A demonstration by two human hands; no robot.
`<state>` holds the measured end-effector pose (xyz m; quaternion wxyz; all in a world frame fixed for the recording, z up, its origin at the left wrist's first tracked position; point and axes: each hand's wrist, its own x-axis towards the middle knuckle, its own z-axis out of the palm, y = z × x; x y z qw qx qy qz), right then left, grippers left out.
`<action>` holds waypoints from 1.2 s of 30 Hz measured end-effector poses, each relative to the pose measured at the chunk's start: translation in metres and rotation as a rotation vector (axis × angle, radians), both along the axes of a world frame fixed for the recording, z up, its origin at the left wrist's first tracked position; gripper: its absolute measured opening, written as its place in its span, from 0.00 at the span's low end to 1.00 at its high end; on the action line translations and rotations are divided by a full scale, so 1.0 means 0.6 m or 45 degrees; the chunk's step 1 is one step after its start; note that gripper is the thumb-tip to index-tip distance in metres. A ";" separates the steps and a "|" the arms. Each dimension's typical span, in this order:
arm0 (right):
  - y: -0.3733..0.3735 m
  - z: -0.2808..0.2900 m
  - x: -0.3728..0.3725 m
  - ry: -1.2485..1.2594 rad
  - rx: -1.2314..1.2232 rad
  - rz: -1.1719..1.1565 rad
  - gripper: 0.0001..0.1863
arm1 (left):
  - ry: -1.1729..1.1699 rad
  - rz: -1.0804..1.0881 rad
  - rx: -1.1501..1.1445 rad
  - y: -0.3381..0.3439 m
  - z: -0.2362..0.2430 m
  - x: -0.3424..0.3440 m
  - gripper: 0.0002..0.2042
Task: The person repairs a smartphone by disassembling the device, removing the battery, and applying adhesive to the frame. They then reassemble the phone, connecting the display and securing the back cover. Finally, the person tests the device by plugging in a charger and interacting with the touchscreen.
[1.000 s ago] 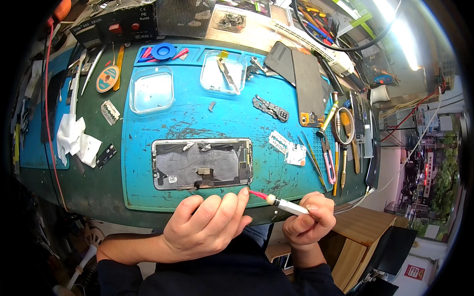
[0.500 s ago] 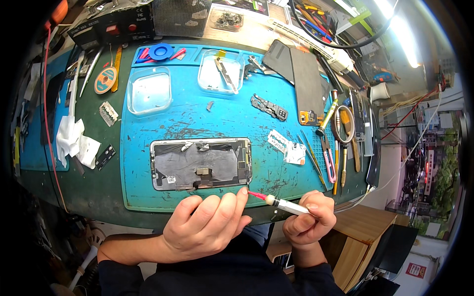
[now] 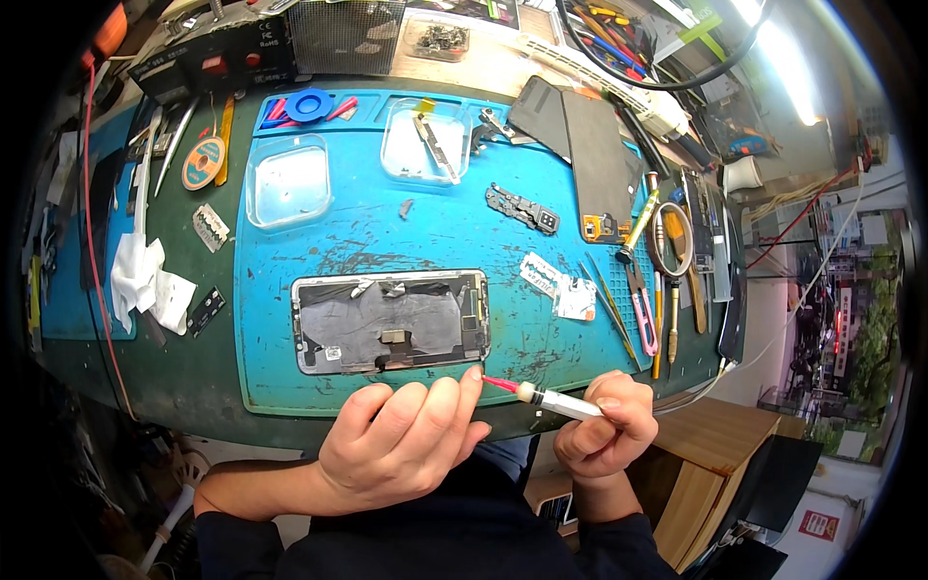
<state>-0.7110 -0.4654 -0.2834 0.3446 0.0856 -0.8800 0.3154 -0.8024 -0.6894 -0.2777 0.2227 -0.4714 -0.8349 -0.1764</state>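
Observation:
My right hand (image 3: 611,425) is closed around a slim white syringe (image 3: 568,404) with a pink tapered tip (image 3: 500,384). That tip points left, toward the extended index finger of my left hand (image 3: 401,447), and meets or nearly meets the fingertip. The other fingers of my left hand are loosely bent, the thumb stands apart, and no object shows in them. Just beyond the fingertip lies a phone screen assembly (image 3: 387,321), inner side up, with a dark, wrinkled backing and a small flex connector at its lower edge.
Everything lies on a blue repair mat (image 3: 387,251). Farther back are two clear plastic trays (image 3: 287,182), a black phone part (image 3: 522,208) and dark panels (image 3: 597,155). Razor blades (image 3: 541,274), tweezers (image 3: 611,307) and pink-handled cutters (image 3: 641,314) lie right; crumpled white tissue (image 3: 150,282) lies left.
The whole view has shifted slightly, with the mat's things sitting a little farther left. Both hands and the syringe keep nearly the same pose.

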 end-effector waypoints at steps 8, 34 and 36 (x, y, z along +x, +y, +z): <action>-0.001 0.002 -0.002 -0.008 0.011 -0.015 0.10 | -0.008 -0.002 -0.006 -0.002 -0.001 -0.001 0.17; 0.018 0.018 0.016 0.088 -0.484 -0.644 0.23 | 0.021 -0.035 0.037 -0.005 -0.001 -0.003 0.14; 0.041 0.027 0.031 0.026 -0.379 -0.790 0.16 | 0.008 -0.066 0.045 -0.007 -0.001 -0.004 0.14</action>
